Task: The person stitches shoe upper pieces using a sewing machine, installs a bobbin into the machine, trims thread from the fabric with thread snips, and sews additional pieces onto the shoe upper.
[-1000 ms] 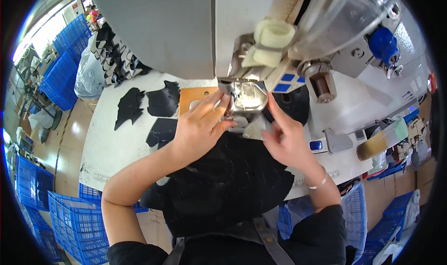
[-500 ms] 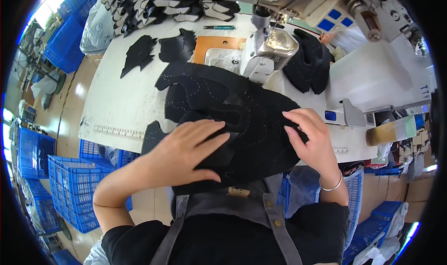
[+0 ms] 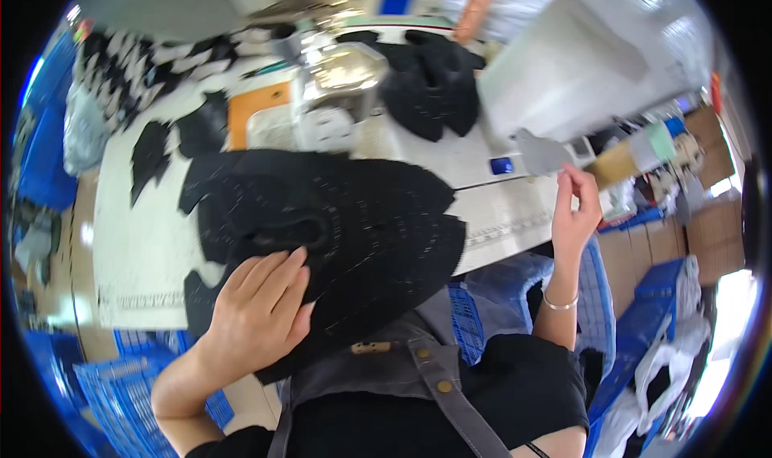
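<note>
Fingers of the left hand on the black panel, right hand well apart from it

The left hand lies over the panel's near left part, back up, its four fingers close together and the thumb alongside, covering a patch of the material. Whether the thumb pinches an edge, I cannot tell. Just beyond the fingertips is a long opening in the panel, and pale stitch lines run across its surface to the right. The panel lies on the white table, its near part reaching over the edge toward the grey apron.

The right hand is raised at the right, fingers bent and bunched near the thumb; I cannot tell whether they hold anything. Its fingertips appear beside a grey lever, with a blue button to the left.

Close past the panel's far edge stands the silvery machine post, in the way on that side, between the panel and a second panel at the far right. An orange plate adjoins the post's left; farther left lie two dark scraps. A blurred heap of black and white pieces fills the far left. Blue crates stand at the near left, below the table.
</note>
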Available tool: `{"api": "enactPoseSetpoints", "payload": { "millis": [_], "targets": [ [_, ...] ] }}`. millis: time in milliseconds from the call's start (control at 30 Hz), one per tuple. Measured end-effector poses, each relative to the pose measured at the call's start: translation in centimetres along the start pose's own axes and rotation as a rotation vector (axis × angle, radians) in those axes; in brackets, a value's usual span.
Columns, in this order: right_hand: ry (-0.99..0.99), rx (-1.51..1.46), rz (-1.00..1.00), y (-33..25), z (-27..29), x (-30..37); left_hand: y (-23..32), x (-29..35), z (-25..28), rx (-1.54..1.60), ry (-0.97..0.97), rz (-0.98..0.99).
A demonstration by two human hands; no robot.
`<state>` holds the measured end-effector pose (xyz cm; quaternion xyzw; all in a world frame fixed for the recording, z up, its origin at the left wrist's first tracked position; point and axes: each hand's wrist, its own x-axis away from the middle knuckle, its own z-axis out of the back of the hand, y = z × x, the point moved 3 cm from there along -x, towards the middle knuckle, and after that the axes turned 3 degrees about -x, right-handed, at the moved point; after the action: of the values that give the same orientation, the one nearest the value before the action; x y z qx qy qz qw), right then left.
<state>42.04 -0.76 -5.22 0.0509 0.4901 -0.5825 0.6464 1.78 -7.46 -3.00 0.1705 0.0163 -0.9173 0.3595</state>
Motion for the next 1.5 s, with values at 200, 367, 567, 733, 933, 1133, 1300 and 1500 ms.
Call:
{"api": "enactPoseSetpoints", "payload": {
  "millis": [200,367,567,733,933,1133,1300,1500],
  "targets": [
    [0.201,-0.089,-0.254,8.6,2.9,-4.1,0.5,-0.8,-0.8,-0.041,0.124,0.075],
    [0.307,-0.258,-0.278,13.4,3.4,-8.2,-0.7,-1.1,-1.3,0.019,0.185,0.011],
    [0.035,-0.035,-0.066,16.8,8.3,-6.6,-1.3,-1.0,-2.5,0.124,0.132,0.063],
    [-0.019,-0.603,-0.392,1.8,5.6,-3.8,-3.5,-0.5,-1.8,0.499,0.114,0.183],
    [-0.796,-0.940,-0.328,-8.7,-3.6,-0.1,-4.1,-0.7,-2.0,0.577,0.033,0.209],
    [-1.028,-0.585,0.356,-17.0,-8.9,1.9,-4.6,-0.8,-2.2,0.666,-0.022,0.234],
    [-0.988,-0.393,0.398,-19.0,-9.7,2.7,-4.4,-0.6,-2.4,0.671,0.022,0.230],
    [-1.123,-0.393,0.299,-18.8,-10.7,3.1,-3.6,-0.5,-2.1,0.462,0.123,0.123]
  ]
}}
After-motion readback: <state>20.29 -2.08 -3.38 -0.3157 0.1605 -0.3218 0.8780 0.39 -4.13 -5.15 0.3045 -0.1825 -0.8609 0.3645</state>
